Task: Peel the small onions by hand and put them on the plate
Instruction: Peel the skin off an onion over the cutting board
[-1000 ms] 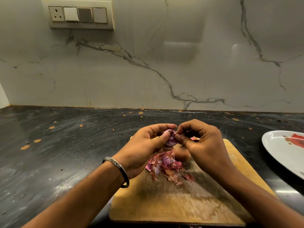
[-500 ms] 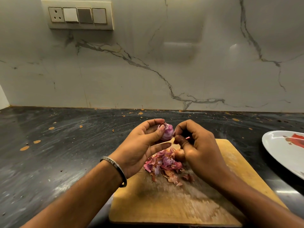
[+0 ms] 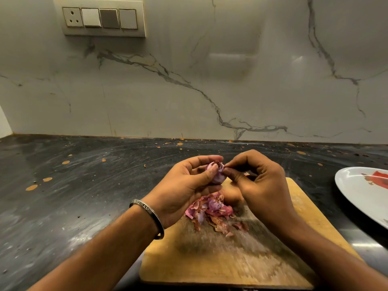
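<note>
A small purple onion point(image 3: 218, 174) is held above the wooden cutting board point(image 3: 231, 263). My left hand point(image 3: 184, 185) grips it between thumb and curled fingers. My right hand point(image 3: 260, 181) is beside it, thumb and forefinger pinching the skin at the onion's top. A pile of pink and brown onion peels point(image 3: 212, 211) lies on the board under my hands. The white plate point(image 3: 361, 198), with a red mark on it, sits at the right edge, only partly in view.
The board lies on a dark stone counter point(image 3: 84, 196) speckled with orange spots. A marble wall with a switch panel point(image 3: 100, 17) rises behind it. A metal bangle is on my left wrist.
My right hand's fingertips have come back onto the top of the onion after drawing slightly away. My left hand has turned the onion a little and keeps hold of it.
</note>
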Tool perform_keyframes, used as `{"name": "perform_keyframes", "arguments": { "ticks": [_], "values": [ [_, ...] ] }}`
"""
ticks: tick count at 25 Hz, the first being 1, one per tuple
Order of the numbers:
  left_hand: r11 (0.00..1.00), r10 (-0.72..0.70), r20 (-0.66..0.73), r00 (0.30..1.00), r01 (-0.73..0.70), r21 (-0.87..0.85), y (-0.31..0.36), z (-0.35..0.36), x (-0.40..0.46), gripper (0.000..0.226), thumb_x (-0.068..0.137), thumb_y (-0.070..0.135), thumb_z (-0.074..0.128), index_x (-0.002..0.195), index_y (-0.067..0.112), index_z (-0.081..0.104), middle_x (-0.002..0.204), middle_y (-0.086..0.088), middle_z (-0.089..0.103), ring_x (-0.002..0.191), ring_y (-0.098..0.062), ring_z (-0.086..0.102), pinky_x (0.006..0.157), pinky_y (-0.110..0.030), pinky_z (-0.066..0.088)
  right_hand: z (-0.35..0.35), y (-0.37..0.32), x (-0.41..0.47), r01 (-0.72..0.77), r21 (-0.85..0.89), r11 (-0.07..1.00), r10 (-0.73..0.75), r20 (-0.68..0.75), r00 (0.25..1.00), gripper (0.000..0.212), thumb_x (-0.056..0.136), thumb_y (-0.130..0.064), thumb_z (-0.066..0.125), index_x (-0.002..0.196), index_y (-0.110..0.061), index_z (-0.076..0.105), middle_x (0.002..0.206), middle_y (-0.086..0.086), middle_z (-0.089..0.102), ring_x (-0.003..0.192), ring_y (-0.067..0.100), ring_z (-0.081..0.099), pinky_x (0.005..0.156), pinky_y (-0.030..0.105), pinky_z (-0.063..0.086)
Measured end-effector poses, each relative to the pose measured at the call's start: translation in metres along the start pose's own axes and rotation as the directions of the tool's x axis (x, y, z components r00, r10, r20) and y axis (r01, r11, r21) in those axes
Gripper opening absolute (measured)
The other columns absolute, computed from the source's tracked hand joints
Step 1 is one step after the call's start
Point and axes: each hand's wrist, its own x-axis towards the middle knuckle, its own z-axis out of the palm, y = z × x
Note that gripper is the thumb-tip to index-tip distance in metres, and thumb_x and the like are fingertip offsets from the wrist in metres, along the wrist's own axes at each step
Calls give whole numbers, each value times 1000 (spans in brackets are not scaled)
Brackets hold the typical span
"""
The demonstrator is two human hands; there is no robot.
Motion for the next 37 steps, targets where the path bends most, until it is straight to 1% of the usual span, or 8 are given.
{"name": "perform_keyframes", "arguments": {
  "ticks": [7, 11, 13, 16, 22, 25, 30, 37],
  "values": [
    [998, 48, -54, 997, -46, 31, 0, 2, 1, 37, 73, 18, 71, 110, 12, 68, 105, -16, 71, 90, -21, 72, 70, -29, 61, 5, 2, 0, 27, -99, 995, -13, 145, 989, 19, 94, 0, 61, 87, -18, 58, 83, -8, 56, 75, 9, 53, 63, 25, 46],
    [998, 51, -100, 994, -47, 44, 2, 2, 1, 37, 81, 26, 66, 116, 14, 64, 92, -8, 73, 81, -17, 70, 61, -24, 57, 5, 1, -3, 50, -31, 998, -42, 227, 973, 26, 104, -35, 45, 79, -32, 51, 76, -13, 49, 69, 9, 49, 59, 32, 47],
    [997, 52, -115, 992, -45, 66, 3, 0, 2, 32, 89, 26, 63, 119, 17, 64, 91, -5, 73, 80, -16, 68, 61, -23, 55, 3, 2, -2, 73, -46, 996, -63, 203, 977, 25, 103, -35, 52, 78, -32, 51, 75, -13, 49, 66, 10, 49, 56, 41, 50],
    [997, 53, -151, 987, -44, 58, 5, -1, 4, 25, 94, 24, 59, 117, 14, 64, 99, -7, 73, 82, -15, 69, 63, -25, 55, 3, 4, -2, 108, -130, 986, -80, 200, 977, 19, 90, -20, 72, 97, -24, 55, 85, -10, 55, 72, 13, 57, 58, 34, 51],
    [990, 68, -188, 980, -43, 134, 6, -7, 6, 22, 98, 30, 53, 109, 16, 67, 99, -1, 75, 88, -10, 65, 69, -25, 47, 0, 2, -1, 117, -158, 980, -81, 218, 972, 19, 82, -36, 78, 89, -20, 69, 92, -10, 61, 78, 12, 62, 62, 36, 54],
    [993, 58, -209, 976, -34, 115, 5, -9, 9, 23, 100, 27, 50, 109, 15, 67, 103, -6, 73, 88, -13, 63, 67, -25, 48, -2, 4, 0, 71, -153, 986, -42, 181, 983, 33, 80, -50, 73, 88, -20, 60, 82, -8, 60, 71, 14, 62, 58, 38, 54],
    [993, 92, -81, 992, -85, 83, 1, -3, 6, 28, 91, 25, 56, 113, 10, 66, 99, -9, 72, 83, -15, 66, 65, -25, 53, 3, 8, -2, 13, -62, 998, 1, 228, 974, 58, 84, -39, 75, 137, -29, 55, 107, -13, 64, 82, 9, 70, 64, 27, 60],
    [947, 216, -170, 961, -164, 276, 5, 1, 1, 20, 95, 12, 60, 112, 3, 63, 103, -14, 73, 87, -19, 73, 68, -27, 61, 0, 5, 0, 63, -97, 993, -46, 167, 985, 47, 92, -30, 69, 138, -24, 58, 110, -10, 62, 93, 4, 64, 75, 21, 57]
  ]
}}
